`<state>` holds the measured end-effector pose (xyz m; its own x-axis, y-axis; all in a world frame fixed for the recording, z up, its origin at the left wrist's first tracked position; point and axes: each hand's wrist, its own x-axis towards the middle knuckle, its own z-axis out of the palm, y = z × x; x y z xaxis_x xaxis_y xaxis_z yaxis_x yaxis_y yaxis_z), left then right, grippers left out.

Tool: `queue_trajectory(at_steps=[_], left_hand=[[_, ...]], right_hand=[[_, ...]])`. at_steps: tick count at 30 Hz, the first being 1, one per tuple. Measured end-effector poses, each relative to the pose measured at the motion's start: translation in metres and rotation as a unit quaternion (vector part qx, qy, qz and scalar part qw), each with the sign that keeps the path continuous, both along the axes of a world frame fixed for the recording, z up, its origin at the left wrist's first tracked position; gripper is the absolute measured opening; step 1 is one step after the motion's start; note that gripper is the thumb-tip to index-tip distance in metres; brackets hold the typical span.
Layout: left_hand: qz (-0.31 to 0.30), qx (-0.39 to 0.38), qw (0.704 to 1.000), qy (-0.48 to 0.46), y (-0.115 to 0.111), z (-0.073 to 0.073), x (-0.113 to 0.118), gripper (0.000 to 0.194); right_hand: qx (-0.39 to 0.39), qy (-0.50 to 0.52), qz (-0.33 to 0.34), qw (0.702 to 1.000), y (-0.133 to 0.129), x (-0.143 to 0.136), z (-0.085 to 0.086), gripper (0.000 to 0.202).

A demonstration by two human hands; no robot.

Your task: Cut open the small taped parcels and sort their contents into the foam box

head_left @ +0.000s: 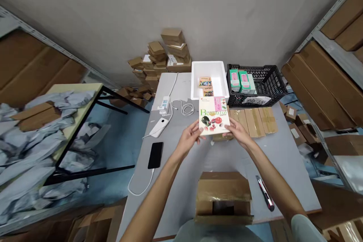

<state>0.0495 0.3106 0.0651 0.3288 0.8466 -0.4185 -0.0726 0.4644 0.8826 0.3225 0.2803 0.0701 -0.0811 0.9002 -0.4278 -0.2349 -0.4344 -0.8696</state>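
Note:
A thin booklet [211, 121] with a cream cover, a pink block and pictures of vegetables is held up over the table, "Beautiful" printed across it. My left hand [190, 136] grips its lower left corner between thumb and fingers. At the lower right corner, my right hand [237, 131] pinches it the same way. Just behind the booklet stands a white bin [195, 79] with small printed packets [205, 82] inside. A cardboard box [224, 193] sits at the near edge, below both hands. Part of another box is hidden under the booklet.
A black crate [269, 83] holds green and pink boxes [239, 79]. Taped cartons [254, 122] lie before it. A box cutter [265, 193] is by my right forearm. On the left are a black phone [155, 155], a power bank [159, 127], a power strip [164, 105] and white cables [185, 109].

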Motion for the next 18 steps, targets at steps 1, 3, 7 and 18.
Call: queue_trajectory(at_steps=[1, 3, 7, 18], left_hand=[[0.019, 0.003, 1.000, 0.006, 0.023, -0.005, 0.004, 0.094], [0.054, -0.001, 0.998, 0.015, 0.071, -0.011, 0.014, 0.085], [0.134, -0.014, 0.990, 0.048, 0.158, -0.004, 0.029, 0.067], [0.103, 0.051, 0.985, 0.127, 0.042, -0.036, -0.051, 0.064]], right_hand=[[-0.004, -0.008, -0.005, 1.000, 0.026, 0.002, -0.007, 0.059], [-0.006, -0.024, -0.026, 0.999, 0.078, 0.002, -0.016, 0.051], [-0.022, -0.025, -0.089, 0.996, 0.167, -0.007, -0.018, 0.043], [-0.015, -0.111, -0.074, 0.991, 0.069, 0.022, -0.033, 0.027]])
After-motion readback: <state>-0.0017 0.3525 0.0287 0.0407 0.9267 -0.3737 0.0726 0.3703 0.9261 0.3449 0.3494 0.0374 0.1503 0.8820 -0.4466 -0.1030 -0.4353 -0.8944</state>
